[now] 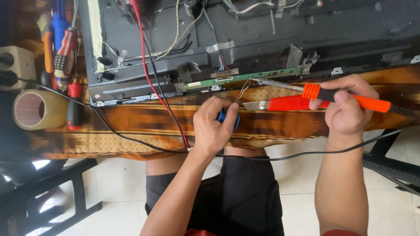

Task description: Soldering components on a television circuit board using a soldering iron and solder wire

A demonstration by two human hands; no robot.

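At the table's left edge a roll of clear packing tape (38,109) lies on its side, with a white power strip (16,65) behind it. Just to the right, a cluster of screwdrivers (64,57) with blue, red and orange handles lies toward the far left corner, a small red-handled one nearest the tape. A patterned brown cloth (131,122) covers the table (78,154) along its near edge. On it rests a large dark opened panel (245,39), stretching from near the screwdrivers to the right edge, with a narrow green circuit strip (245,77) along its near side. Red and black leads (153,83) run from the panel down over the near edge.

Near the middle of the near edge, the left hand (214,126) is clenched around a small blue spool (229,120), pinching a thin solder wire (243,89) that rises to the green strip. A red utility knife (284,103) lies on the cloth between the hands. Toward the right edge, the right hand (345,109) grips an orange-handled soldering iron (350,97), its metal tip touching the strip where the wire meets it. The iron's black cord (306,154) hangs off the near edge.
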